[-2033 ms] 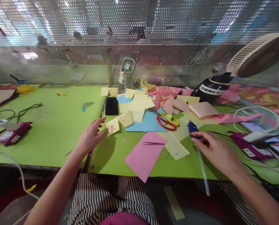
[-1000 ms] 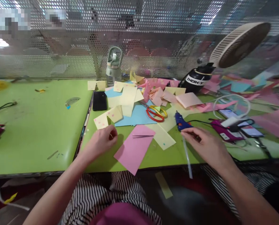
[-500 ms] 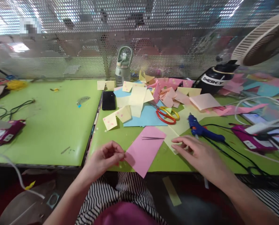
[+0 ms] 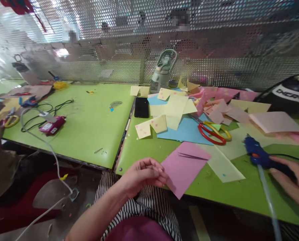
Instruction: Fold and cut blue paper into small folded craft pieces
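My left hand [image 4: 148, 175] hovers by the left corner of a pink paper sheet [image 4: 183, 172]. Its fingers are curled in a pinch, and whether something tiny is between them I cannot make out. A pair of tweezers [image 4: 193, 156] lies on that sheet. At the right, my right hand [image 4: 296, 182] is closed round the handle of a blue hot glue gun [image 4: 257, 152]. A clear glue stick [image 4: 268, 197] sticks out of the gun toward the table's front edge. Between the pink sheet and the gun lies a pale yellow paper strip [image 4: 226, 167].
Scissors [image 4: 212, 135] with red and yellow handles rest on blue paper [image 4: 182, 132]. Behind are folded yellow papers [image 4: 151, 126], pink scraps, a black phone [image 4: 141, 107] and a water bottle [image 4: 162, 73]. A perforated metal screen [image 4: 101, 50] borders the back. Another person's arm shows at far left.
My right hand has moved right, from beside the yellow strip to the glue gun, and taken hold of its handle. My left hand stays by the pink sheet. The view has turned left.
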A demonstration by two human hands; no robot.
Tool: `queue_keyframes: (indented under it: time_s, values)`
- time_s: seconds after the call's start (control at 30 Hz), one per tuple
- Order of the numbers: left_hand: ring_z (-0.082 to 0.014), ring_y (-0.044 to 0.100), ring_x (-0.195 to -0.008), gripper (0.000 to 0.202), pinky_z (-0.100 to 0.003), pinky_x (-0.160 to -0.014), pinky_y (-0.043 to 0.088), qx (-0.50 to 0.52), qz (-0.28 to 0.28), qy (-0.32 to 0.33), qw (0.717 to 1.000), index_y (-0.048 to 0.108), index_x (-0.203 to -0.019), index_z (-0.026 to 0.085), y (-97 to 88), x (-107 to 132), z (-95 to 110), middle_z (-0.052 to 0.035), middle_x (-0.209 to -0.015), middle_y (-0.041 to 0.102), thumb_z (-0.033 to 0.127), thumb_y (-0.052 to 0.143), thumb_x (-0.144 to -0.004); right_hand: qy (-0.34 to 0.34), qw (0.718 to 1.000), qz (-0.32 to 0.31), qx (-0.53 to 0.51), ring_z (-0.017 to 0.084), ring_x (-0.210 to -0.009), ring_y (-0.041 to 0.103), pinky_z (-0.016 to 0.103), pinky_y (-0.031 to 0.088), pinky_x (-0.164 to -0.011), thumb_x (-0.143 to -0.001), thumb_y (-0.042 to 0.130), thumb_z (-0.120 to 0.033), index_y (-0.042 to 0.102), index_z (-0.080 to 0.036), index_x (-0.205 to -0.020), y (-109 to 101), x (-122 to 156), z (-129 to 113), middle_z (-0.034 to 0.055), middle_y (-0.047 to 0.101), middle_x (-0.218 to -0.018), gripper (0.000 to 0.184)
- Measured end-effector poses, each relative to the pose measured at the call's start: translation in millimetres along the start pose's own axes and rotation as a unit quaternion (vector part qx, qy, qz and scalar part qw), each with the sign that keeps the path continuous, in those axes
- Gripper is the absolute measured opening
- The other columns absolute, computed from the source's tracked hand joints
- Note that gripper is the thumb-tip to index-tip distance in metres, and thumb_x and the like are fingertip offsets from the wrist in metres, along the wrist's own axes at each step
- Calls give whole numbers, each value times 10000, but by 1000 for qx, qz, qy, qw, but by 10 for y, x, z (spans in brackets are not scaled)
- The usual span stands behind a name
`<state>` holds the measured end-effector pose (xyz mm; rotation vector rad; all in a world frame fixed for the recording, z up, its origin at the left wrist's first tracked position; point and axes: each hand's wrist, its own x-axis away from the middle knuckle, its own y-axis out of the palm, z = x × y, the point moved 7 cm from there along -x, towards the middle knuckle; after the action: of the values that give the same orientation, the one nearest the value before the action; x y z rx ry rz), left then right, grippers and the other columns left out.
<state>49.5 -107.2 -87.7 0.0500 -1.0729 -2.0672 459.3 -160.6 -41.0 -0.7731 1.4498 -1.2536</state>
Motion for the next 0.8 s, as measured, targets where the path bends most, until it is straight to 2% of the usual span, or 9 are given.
queue_keyframes:
  time_s: [0.07, 0.13, 0.3, 0.4, 0.47, 0.53, 0.63, 0.73, 0.8]
  values:
    - [-147, 719, -723, 196, -209, -671, 575, 22, 28, 2, 999, 684, -829, 111, -29, -8, 27, -105, -840, 752, 190, 790, -684, 8, 998, -52, -21, 317, -750, 693, 422, 527, -660, -678, 460, -479, 577, -254, -907, 8, -1, -41, 196, 740, -875, 342]
    - [-159, 727, -779, 187, -214, -716, 579, 35, 51, 12, 998, 687, -866, 102, -44, -14, 55, -119, -881, 753, 188, 766, -720, 7, 998, -66, -25, 346, -802, 691, 458, 527, -718, -672, 459, -491, 565, -250, -921, -23, -6, -90, 203, 736, -928, 362]
    - [-159, 724, -820, 197, -225, -759, 581, 23, 66, 50, 996, 683, -937, 94, -25, -49, 99, -123, -922, 748, 230, 731, -804, -35, 999, -13, -27, 350, -910, 681, 470, 517, -817, -750, 416, -479, 565, -242, -928, -201, 58, -372, 203, 725, -993, 332]
    - [-161, 720, -834, 218, -239, -776, 580, 8, 77, 59, 995, 677, -957, 95, -27, -71, 97, -123, -935, 744, 251, 731, -815, -100, 993, 44, -37, 322, -1011, 659, 451, 490, -913, -858, 345, -476, 587, -203, -1027, -375, 170, -773, 193, 701, -1098, 402]
    - [-175, 717, -881, 228, -257, -813, 576, 3, 81, 59, 995, 673, -974, 97, -25, -77, 92, -126, -959, 741, 241, 737, -809, -150, 985, 75, -33, 316, -1025, 652, 453, 481, -918, -901, 303, -471, 590, -193, -1080, -463, 236, -1043, 177, 692, -1114, 438]
    - [-189, 713, -927, 243, -267, -843, 570, 2, 80, 57, 995, 670, -987, 96, -14, -73, 93, -132, -984, 739, 226, 748, -797, -189, 977, 91, -27, 318, -1006, 657, 458, 492, -890, -924, 281, -471, 592, -178, -1099, -496, 263, -1211, 173, 692, -1103, 462]
    - [-180, 717, -901, 261, -250, -809, 575, -1, 74, 59, 996, 670, -988, 90, 11, -59, 109, -137, -986, 740, 260, 750, -806, -191, 977, 94, -15, 329, -965, 666, 470, 516, -841, -929, 263, -491, 596, -156, -1081, -469, 210, -1172, 189, 689, -1084, 496]
    - [-150, 722, -802, 285, -221, -726, 582, -4, 70, 62, 996, 664, -917, 103, 25, -46, 120, -116, -918, 750, 332, 775, -788, -148, 985, 88, -10, 341, -936, 673, 481, 532, -809, -909, 267, -542, 609, -163, -1035, -421, 124, -935, 189, 699, -1036, 526]
    - [-138, 721, -771, 295, -206, -692, 581, -10, 67, 57, 996, 659, -870, 119, 27, -35, 102, -100, -897, 755, 360, 794, -767, -105, 992, 62, -23, 342, -949, 674, 482, 534, -824, -884, 304, -564, 617, -176, -1006, -387, 91, -768, 177, 707, -1027, 513]
